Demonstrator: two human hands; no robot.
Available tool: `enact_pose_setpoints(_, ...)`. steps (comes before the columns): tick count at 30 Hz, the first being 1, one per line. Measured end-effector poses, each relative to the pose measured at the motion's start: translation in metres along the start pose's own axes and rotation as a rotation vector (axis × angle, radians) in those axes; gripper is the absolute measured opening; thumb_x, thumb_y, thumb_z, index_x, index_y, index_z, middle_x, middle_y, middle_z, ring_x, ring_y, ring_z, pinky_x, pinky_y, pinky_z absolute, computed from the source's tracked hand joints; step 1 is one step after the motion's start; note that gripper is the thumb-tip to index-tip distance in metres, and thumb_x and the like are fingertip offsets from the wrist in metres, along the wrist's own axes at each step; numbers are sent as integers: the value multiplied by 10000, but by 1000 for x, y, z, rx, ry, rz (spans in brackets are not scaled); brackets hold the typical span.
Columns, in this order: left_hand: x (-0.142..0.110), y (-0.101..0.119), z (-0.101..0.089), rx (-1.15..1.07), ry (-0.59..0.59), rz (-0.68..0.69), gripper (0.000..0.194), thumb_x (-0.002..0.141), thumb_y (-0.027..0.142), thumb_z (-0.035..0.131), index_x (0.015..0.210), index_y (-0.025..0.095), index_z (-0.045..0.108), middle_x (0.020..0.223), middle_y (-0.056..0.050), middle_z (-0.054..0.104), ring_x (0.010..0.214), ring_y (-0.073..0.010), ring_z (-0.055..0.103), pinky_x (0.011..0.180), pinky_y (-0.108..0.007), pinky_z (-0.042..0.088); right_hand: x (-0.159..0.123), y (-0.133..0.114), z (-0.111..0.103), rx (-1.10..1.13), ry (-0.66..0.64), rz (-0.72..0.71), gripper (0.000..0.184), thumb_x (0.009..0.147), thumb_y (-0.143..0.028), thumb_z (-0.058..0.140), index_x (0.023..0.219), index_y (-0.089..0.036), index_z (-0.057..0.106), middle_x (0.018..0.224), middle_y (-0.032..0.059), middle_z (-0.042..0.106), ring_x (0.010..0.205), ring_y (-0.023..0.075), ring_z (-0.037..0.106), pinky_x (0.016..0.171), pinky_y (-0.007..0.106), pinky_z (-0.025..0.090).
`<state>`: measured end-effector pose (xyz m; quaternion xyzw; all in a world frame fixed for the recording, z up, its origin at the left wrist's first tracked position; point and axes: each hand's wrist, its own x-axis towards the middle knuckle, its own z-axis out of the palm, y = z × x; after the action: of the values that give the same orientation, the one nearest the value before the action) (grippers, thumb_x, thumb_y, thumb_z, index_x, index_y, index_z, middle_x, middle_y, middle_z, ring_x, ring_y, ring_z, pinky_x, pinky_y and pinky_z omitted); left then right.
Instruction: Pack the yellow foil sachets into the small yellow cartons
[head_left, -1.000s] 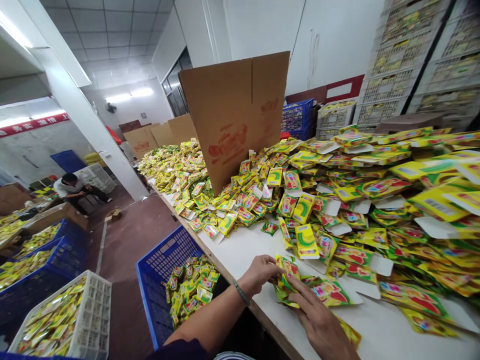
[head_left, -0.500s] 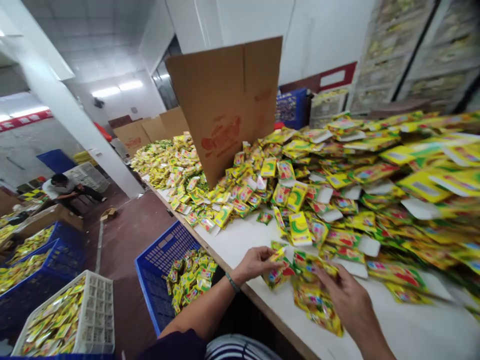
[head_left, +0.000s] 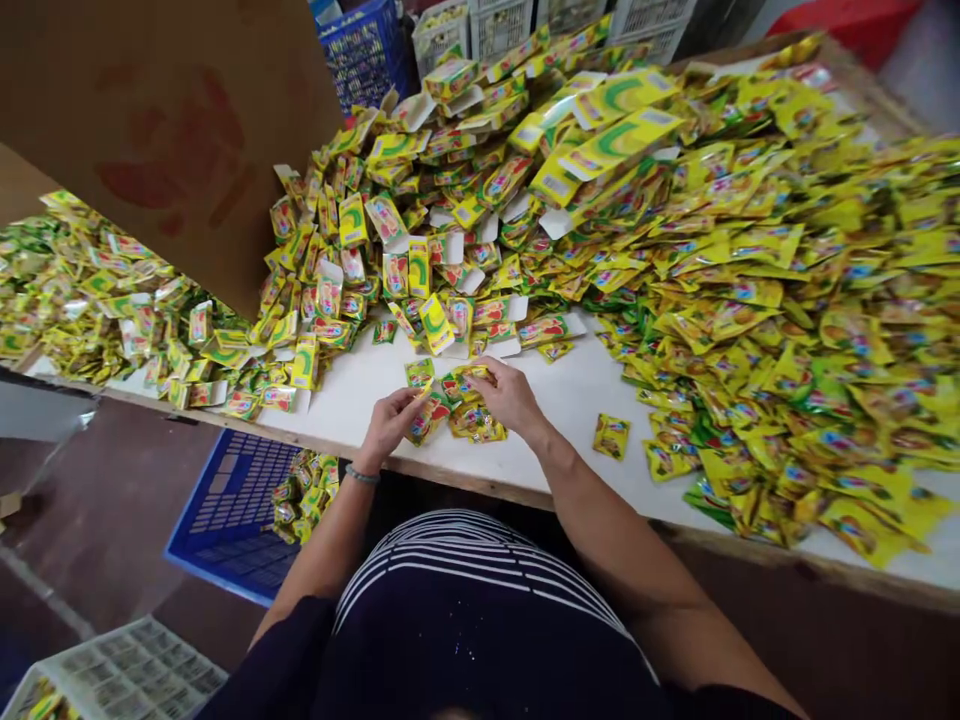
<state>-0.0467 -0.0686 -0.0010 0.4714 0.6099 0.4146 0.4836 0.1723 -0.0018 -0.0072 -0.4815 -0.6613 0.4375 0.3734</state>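
Observation:
My left hand [head_left: 390, 425] is at the table's front edge, thumb and fingers pinched on a small yellow, green and red box [head_left: 429, 418]. My right hand [head_left: 514, 395] faces it from the right, fingertips closed on a shiny yellow-green sachet [head_left: 456, 385] that meets the box's upper right. Beneath the right fingertips, several yellow sachets [head_left: 478, 425] lie on the white tabletop [head_left: 551, 400]. Just beyond the left hand rests another small packet [head_left: 420, 373]. The box's opening is too small to make out.
Flat boxes [head_left: 420, 265] with white flaps are heaped behind my hands. Loose sachets [head_left: 750, 330] form a large pile at right; a single sachet [head_left: 611, 436] lies apart. A tall cardboard carton [head_left: 187, 130] stands at left. Below are a blue basket [head_left: 217, 520] and a white crate [head_left: 127, 670].
My view has swung right and down, bringing the sachet pile and my striped clothing into sight. Both hands keep their hold on the box and sachet, close together.

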Motion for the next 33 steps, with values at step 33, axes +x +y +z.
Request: enact_pose_setpoints(33, -4, 15, 32, -379, 13, -148, 576, 532, 314, 940, 1026, 119, 715, 813, -46, 778, 677, -173, 711, 662, -278, 561, -6, -1, 21, 16, 59, -118, 114, 837, -338, 719, 796, -234, 741, 838, 37, 705, 815, 210, 623, 812, 376, 510)
